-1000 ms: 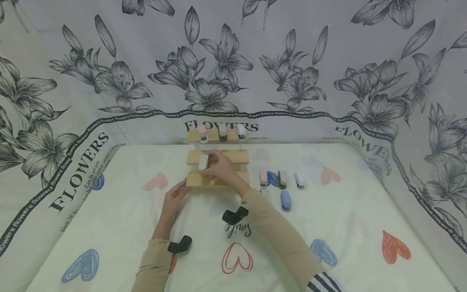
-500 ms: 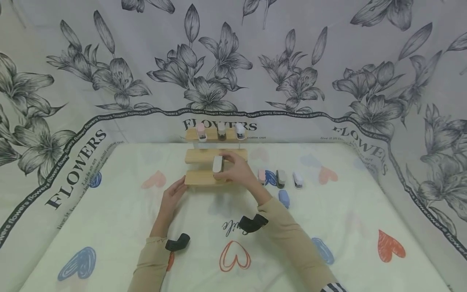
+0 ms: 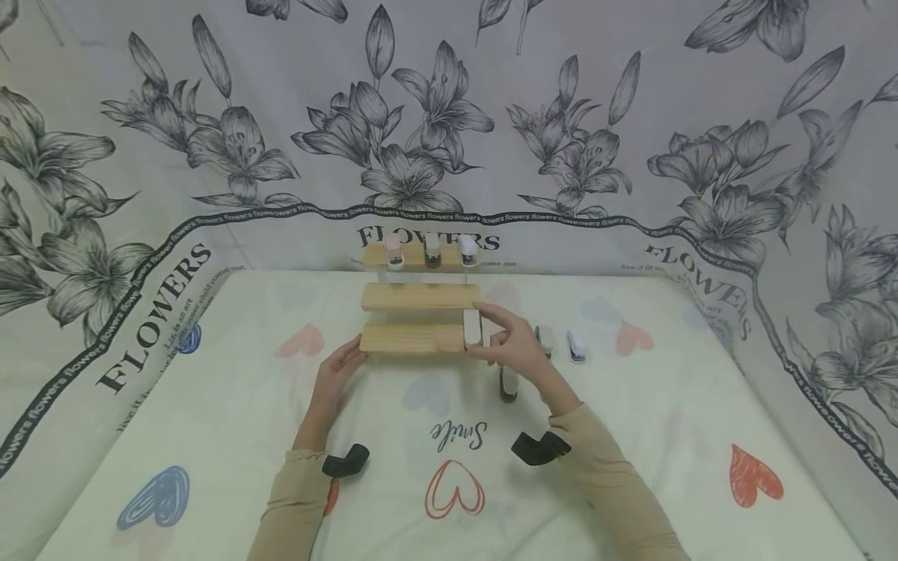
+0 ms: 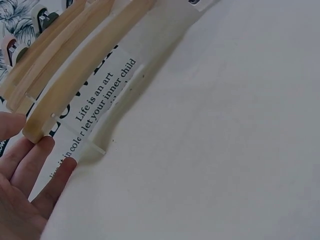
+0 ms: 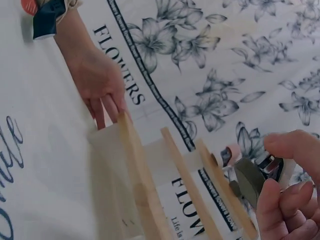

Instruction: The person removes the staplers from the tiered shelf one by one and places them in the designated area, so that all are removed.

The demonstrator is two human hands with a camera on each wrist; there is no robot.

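A three-tier wooden display rack (image 3: 407,338) stands at the middle back of the table. My left hand (image 3: 337,378) grips the left end of its lowest board, thumb on one side and fingers at the other, as the left wrist view shows on the board (image 4: 75,82). My right hand (image 3: 522,347) pinches a small stapler (image 3: 472,329) with a pale top at the right end of the lowest tier. In the right wrist view its dark oval base (image 5: 250,181) faces the camera. Whether it touches the board is unclear.
On the top tier stand a pink stapler (image 3: 394,252), a grey one (image 3: 432,251) and a white one (image 3: 468,249). Right of the rack lie a grey-topped stapler (image 3: 508,384), another grey one (image 3: 543,340) and a white one (image 3: 577,347).
My right hand has carried the stapler from the left part of the rack to its right end. The hand and arm now hide the pink and blue staplers. My left hand stays put.
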